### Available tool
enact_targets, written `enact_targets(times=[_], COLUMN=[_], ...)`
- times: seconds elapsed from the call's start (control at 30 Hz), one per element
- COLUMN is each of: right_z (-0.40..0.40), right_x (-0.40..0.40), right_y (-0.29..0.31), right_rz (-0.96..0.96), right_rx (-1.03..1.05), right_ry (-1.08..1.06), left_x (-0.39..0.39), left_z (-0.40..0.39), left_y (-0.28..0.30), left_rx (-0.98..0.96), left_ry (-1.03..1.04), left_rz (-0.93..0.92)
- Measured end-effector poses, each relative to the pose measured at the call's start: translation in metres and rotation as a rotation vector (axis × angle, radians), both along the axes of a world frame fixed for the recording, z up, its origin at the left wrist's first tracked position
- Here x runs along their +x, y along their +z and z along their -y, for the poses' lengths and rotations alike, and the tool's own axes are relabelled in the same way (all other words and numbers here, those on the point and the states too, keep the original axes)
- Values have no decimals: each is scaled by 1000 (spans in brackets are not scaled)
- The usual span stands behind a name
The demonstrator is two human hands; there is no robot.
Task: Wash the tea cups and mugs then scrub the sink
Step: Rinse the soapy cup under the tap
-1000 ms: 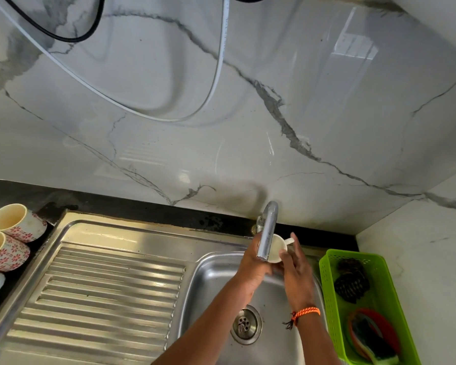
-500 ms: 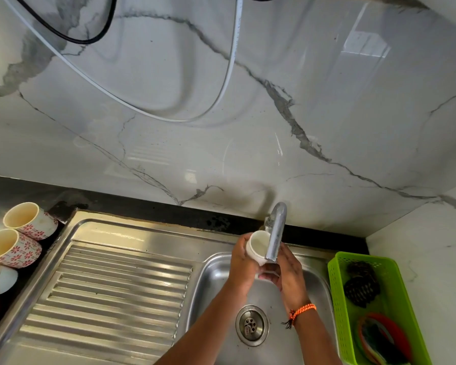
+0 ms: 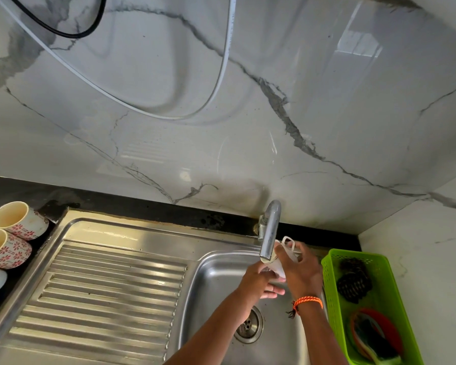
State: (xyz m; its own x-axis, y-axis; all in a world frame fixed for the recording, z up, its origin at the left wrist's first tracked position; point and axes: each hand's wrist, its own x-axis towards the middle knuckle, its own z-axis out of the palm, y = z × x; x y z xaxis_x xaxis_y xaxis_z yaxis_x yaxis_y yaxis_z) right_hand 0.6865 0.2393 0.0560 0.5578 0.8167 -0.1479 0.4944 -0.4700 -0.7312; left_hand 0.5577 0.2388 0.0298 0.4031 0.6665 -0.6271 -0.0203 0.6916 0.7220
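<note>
Head view: the white cup (image 3: pixel 281 262) sits under the tap (image 3: pixel 270 233) spout, above the sink (image 3: pixel 213 270) basin. The right hand (image 3: pixel 300 272) grasps the cup body, with the handle pointing toward the wall. The left hand (image 3: pixel 261 281) supports it from below, fingers extended. For a good rinse, rotate the cup under the spout so water reaches the rim and interior, and keep both hands on it. 2 floral cups (image 3: pixel 13 233) wait on the counter, well apart.

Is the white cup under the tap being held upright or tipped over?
Tipped. The white cup lies slanted beneath the tap, its handle pointing up toward the wall, gripped by the right hand with the left hand beneath it.
</note>
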Motion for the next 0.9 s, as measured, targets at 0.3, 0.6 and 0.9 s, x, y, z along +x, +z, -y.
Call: enact_targets(times=[0.3,0.6,0.9], right_z=[-9,8,20], right_x=[-16,-20,-24], right_y=[-1,-11,-22], right_rz=[61,-637,-528], right_rx=[177,107,127], right_ry=[291,140,-97], left_x=[-15,-41,-22], left_z=[-20,-15,-11], left_y=[-3,1,-8], left_rx=[-110,-2,-90], left_ry=[366,445,370], left_rz=[132,71,118])
